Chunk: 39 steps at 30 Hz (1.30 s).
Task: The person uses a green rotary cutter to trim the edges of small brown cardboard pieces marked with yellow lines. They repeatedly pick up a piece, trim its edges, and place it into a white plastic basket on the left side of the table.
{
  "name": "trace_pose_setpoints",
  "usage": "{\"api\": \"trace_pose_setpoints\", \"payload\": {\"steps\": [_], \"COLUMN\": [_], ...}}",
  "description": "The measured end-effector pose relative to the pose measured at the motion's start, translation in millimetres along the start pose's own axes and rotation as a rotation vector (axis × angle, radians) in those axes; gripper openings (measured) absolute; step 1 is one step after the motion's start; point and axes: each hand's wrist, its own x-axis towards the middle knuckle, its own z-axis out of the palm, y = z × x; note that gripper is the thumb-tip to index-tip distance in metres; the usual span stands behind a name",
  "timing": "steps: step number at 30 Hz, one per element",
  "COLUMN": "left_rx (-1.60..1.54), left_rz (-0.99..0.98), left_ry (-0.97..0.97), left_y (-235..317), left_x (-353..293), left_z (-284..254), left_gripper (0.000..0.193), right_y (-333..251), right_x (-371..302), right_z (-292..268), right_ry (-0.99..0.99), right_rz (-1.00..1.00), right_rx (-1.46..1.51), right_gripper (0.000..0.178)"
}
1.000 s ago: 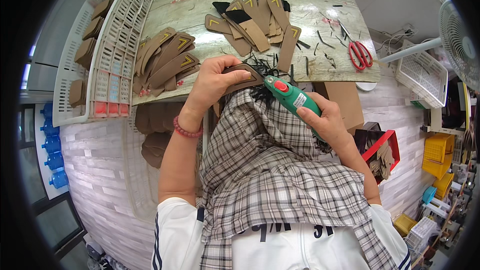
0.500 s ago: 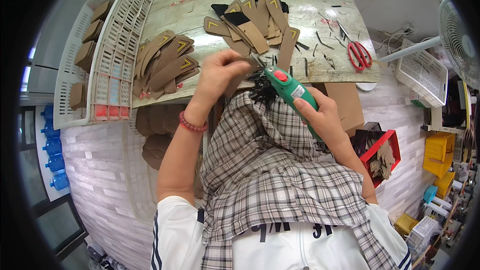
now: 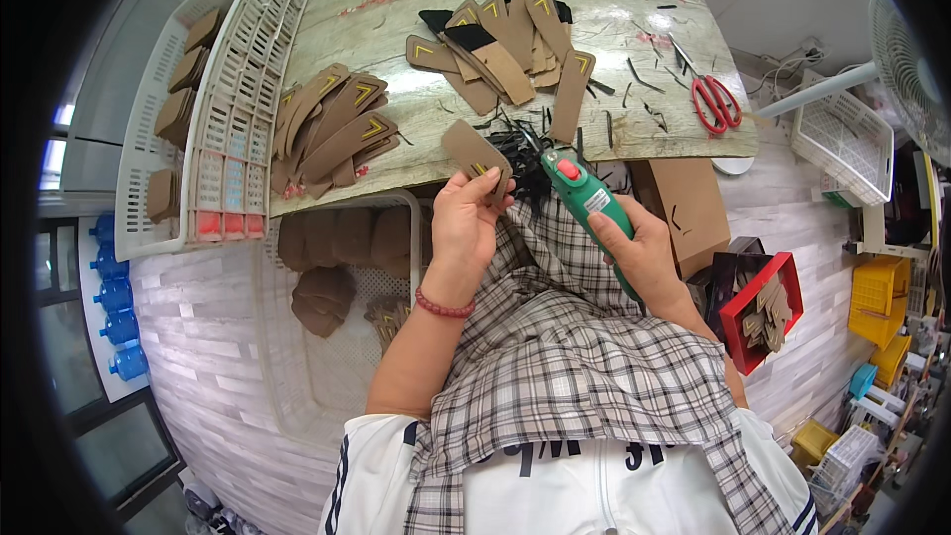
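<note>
Between the fingers and thumb of my left hand (image 3: 470,230) is a brown fabric tab (image 3: 472,148) with a yellow chevron near its held end. My right hand (image 3: 640,251) grips green handheld electric scissors (image 3: 588,192) with a red button, their tip pointing up and left, just right of the tab and apart from it. Black trimmed strips (image 3: 530,176) gather under the tip at the table's front edge. One pile of brown tabs (image 3: 335,127) lies to the left on the table, while another pile (image 3: 507,40), some with black ends, lies farther back in the middle.
Red-handled scissors (image 3: 715,103) and black scraps lie at the table's right. A white plastic crate (image 3: 230,109) stands at the left, holding brown pieces. Below are a pale basket (image 3: 287,367), a cardboard box (image 3: 684,208) and a red-rimmed box (image 3: 735,322) of tabs.
My left hand has moved right and nearer to me, turning the tab so its chevron shows. The electric scissors have shifted slightly right and toward me, away from the tab.
</note>
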Motion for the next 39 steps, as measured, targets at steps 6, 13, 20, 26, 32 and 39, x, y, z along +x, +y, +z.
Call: {"api": "trace_pose_setpoints", "payload": {"steps": [6, 13, 20, 26, 32, 39], "left_rx": [0.053, 0.019, -0.046, 0.053, 0.189, 0.217], "left_rz": [0.199, 0.261, 0.249, 0.224, 0.296, 0.337], "left_ry": [-0.036, -0.017, 0.006, -0.021, -0.038, -0.03], "left_y": [-1, -10, -13, -15, -12, -11], "left_x": [6, 11, 8, 6, 3, 7], "left_z": [14, 16, 27, 23, 24, 21], "left_gripper": [0.009, 0.008, 0.005, 0.005, 0.008, 0.009], "right_y": [-10, -14, -12, -14, -12, -9], "right_x": [-6, -5, -3, -2, -1, -2], "right_z": [4, 7, 9, 6, 5, 7], "right_ry": [-0.035, -0.03, -0.015, -0.046, -0.051, -0.04], "right_rz": [-0.003, 0.045, 0.027, 0.058, 0.053, 0.037], "right_rx": [-0.144, -0.12, -0.096, -0.063, -0.109, -0.081], "right_gripper": [0.038, 0.038, 0.038, 0.039, 0.039, 0.039]}}
